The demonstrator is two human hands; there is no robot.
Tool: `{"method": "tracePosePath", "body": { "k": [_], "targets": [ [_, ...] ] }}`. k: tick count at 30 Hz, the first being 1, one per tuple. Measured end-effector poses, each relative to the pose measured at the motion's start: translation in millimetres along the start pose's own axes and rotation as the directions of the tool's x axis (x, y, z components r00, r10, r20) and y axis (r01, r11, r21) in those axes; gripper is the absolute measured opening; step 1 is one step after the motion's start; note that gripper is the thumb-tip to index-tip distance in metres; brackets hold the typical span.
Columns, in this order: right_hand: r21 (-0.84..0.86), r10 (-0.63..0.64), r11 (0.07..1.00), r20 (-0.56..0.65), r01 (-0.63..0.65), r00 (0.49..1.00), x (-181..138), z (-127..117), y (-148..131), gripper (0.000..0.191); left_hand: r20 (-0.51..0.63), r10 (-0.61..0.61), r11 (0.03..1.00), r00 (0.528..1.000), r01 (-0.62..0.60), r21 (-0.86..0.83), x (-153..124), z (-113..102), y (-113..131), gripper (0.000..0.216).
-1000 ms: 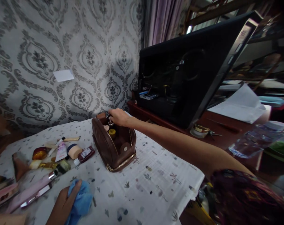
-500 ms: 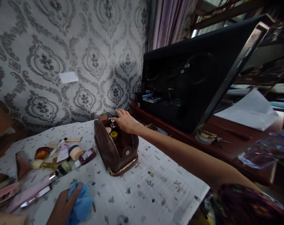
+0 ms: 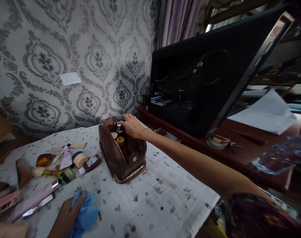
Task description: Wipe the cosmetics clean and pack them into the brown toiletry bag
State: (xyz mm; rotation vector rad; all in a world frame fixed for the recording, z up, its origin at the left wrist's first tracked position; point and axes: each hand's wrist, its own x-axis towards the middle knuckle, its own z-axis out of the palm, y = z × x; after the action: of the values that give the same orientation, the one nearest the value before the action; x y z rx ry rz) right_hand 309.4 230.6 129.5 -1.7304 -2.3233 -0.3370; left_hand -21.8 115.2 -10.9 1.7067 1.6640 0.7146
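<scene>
A brown zip-up toiletry bag (image 3: pixel 120 172) stands unzipped on the patterned white cloth (image 3: pixel 145 211). Inside it show a bottle with a silver cap (image 3: pixel 119 128) and a yellow lid (image 3: pixel 120 141). My right hand (image 3: pixel 133 126) reaches over the bag's far rim, fingers stretched out and thumb apart, close by the silver cap. Whether it touches the cap cannot be made out. At the lower left, my left hand (image 3: pixel 66 215) is closed on a crumpled blue cloth (image 3: pixel 86 211) just above or on the table. Its lower part is cut off by the frame.
Left of the bag lie several cosmetics: a dark red bottle (image 3: pixel 93 163), a cream jar (image 3: pixel 79 159), a white tube (image 3: pixel 66 159) and a long pink tube (image 3: pixel 36 200). A large black screen (image 3: pixel 190 82) rises from the reddish desk (image 3: pixel 239 145) at right.
The view has shifted slightly. My right hand stays at the bag's far rim with little change, and my left hand keeps hold of the blue cloth.
</scene>
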Motion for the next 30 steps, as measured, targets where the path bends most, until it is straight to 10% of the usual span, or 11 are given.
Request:
{"method": "tracePosePath", "body": {
  "k": [9, 18, 30],
  "targets": [
    [0.479, 0.044, 0.865, -0.362, 0.145, 0.931, -55.2, -16.9, -22.0, 0.019, -0.015, -0.020, 1.000, 1.000, 0.020, -0.006, -4.5, 3.9, 9.1, 0.060],
    [0.552, -0.358, 0.537, -0.535, 0.638, 0.765, -125.9, 20.1, -130.2, 0.021, 0.011, 0.034, 0.997, 0.999, -0.033, -0.075, -7.0, 4.3, 16.2, 0.051],
    [0.870, -0.157, 0.435, -0.178, 0.230, 0.971, -99.4, 102.1, -196.7, 0.025, 0.064, 0.125, 0.971, 0.990, -0.109, -0.213, -0.7, -0.8, 2.1, 0.046]
  ]
}}
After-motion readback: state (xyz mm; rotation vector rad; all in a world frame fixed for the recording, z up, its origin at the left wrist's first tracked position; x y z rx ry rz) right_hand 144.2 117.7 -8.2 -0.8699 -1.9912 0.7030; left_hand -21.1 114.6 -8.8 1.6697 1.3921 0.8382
